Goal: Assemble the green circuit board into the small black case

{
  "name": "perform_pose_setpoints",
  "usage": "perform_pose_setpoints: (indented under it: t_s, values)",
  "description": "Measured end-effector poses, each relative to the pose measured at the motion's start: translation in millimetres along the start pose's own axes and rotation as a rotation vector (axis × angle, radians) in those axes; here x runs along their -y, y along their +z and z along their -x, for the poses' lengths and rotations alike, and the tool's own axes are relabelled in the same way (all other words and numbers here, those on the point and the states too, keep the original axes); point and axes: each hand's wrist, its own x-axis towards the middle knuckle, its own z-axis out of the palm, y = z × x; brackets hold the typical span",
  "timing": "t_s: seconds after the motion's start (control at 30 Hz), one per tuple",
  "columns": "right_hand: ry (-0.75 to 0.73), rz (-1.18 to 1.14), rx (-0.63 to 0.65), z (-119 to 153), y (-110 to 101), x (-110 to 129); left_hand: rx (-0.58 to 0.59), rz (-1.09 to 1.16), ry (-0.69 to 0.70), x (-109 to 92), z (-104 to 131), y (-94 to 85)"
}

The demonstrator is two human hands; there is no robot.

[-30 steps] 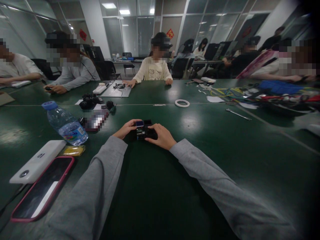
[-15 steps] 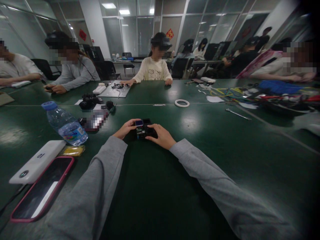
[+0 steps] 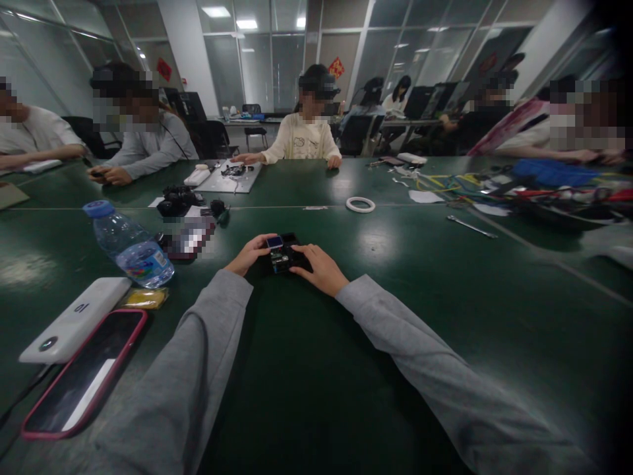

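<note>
Centrally, black device (image 3: 280,259), held between both hands (image 3: 247,257) (image 3: 324,272)

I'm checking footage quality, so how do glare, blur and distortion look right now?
Head view: pale glare on the green tabletop; head view: the blue item at right looks stretched and smeared, upper right corner black; head view: the small device between left hand and right hand is dim, fine detail unreadable.
</note>
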Motion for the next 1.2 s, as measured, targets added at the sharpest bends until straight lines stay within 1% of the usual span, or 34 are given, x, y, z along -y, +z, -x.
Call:
perform_pose_setpoints:
  t_s: [0.23,0.57,0.97,1.2]
  values:
    - [-0.023,0.021,-0.011,0.2,-0.1,1.4,-0.013,0.014,0.004,0.8,-0.8,0.8]
    - [-0.029,0.022,-0.010,1.2,-1.9,3.4,-0.029,-0.003,-0.017,-6.2,3.0,4.0]
    - [-0.017,0.018,0.000,0.4,-0.7,2.0,-0.006,-0.008,0.000,0.5,-0.4,-1.5]
    - [-0.021,0.024,-0.009,0.5,0.9,0.6,-0.040,0.005,-0.009,0.4,-1.4,1.8]
